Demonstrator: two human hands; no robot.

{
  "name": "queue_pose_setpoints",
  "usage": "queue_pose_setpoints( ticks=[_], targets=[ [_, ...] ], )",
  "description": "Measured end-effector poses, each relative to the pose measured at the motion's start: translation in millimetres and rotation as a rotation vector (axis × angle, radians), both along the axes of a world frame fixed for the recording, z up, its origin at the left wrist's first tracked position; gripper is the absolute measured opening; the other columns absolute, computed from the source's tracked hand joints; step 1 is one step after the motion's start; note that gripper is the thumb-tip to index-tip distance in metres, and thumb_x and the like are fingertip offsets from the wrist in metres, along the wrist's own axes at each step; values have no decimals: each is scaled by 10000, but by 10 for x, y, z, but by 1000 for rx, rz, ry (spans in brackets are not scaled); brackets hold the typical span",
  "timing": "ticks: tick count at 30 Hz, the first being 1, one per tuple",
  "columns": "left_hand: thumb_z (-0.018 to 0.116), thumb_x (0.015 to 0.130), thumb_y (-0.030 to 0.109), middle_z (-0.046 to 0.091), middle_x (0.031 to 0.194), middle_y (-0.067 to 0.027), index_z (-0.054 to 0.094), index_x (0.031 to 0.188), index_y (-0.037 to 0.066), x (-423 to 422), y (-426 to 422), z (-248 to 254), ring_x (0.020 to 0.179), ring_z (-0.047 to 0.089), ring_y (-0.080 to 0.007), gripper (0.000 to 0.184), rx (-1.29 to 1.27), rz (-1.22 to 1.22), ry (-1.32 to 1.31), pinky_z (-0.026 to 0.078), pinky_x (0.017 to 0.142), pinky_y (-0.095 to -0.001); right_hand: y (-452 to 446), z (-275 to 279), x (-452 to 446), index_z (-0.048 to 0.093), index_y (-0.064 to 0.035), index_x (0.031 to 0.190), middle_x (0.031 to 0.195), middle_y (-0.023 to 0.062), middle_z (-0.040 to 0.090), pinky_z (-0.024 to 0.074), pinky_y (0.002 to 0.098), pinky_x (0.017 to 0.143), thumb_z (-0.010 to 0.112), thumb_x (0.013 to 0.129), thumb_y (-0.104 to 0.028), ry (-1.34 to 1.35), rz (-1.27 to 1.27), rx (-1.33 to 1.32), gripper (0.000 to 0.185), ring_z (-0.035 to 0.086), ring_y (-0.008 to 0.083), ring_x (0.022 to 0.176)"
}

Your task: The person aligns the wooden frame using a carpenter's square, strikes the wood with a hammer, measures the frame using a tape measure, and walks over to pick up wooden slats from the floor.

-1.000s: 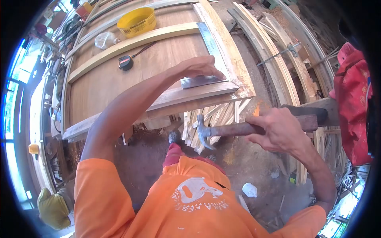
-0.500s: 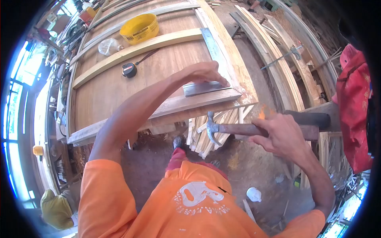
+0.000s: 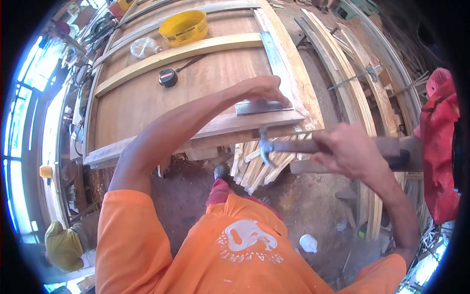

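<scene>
My left hand (image 3: 270, 91) presses with closed fingers on a metal square at the near right corner of a wooden frame. The square's thick stock (image 3: 259, 108) lies along the near rail (image 3: 205, 128), and its blade (image 3: 275, 56) runs away along the right side. My right hand (image 3: 346, 151) is wrapped round the wooden handle of a claw hammer (image 3: 293, 146), whose metal head is just off the frame's near edge. A black tape measure (image 3: 168, 77) rests on the panel inside the frame.
A yellow tub (image 3: 183, 28) and a clear plastic bag (image 3: 145, 48) sit farther back on the frame. Long boards with a bar clamp (image 3: 356, 77) lie to the right, beside red cloth (image 3: 439, 147). Cut strips (image 3: 259, 169) and a white container (image 3: 308, 243) are below.
My right hand and the hammer have risen slightly toward the frame's near edge. My left hand stays at the square. The whole view has shifted a little.
</scene>
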State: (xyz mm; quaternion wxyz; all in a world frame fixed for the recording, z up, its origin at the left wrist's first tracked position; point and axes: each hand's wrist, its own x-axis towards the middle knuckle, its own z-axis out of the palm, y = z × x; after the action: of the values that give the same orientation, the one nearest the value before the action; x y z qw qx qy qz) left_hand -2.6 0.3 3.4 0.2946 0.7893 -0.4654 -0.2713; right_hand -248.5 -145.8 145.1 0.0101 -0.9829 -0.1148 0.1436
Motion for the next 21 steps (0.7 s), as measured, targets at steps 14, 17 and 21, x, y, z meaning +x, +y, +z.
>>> queue_pose_setpoints(
  ticks=[14,17,21],
  targets=[
    [848,798,575,468,564,6,662,606,-21,34,-26,-107,539,417,-177,653,7,32,12,301,476,-427,261,37,-21,775,-58,960,758,182,724,583,528,726,797,897,-392,196,153,169,341,754,377,775],
    [845,807,573,475,572,-4,675,620,-43,-2,-31,-53,542,420,-179,666,33,26,76,314,484,-417,234,-57,54,779,-66,991,749,186,718,580,526,717,793,902,-393,198,31,144,339,746,383,761],
    [831,829,557,419,571,11,668,597,-27,14,0,-43,543,389,-150,649,5,-2,22,289,472,-432,368,-21,-58,779,-70,970,733,185,713,581,538,722,792,894,-417,130,90,206,356,742,404,773]
  ],
)
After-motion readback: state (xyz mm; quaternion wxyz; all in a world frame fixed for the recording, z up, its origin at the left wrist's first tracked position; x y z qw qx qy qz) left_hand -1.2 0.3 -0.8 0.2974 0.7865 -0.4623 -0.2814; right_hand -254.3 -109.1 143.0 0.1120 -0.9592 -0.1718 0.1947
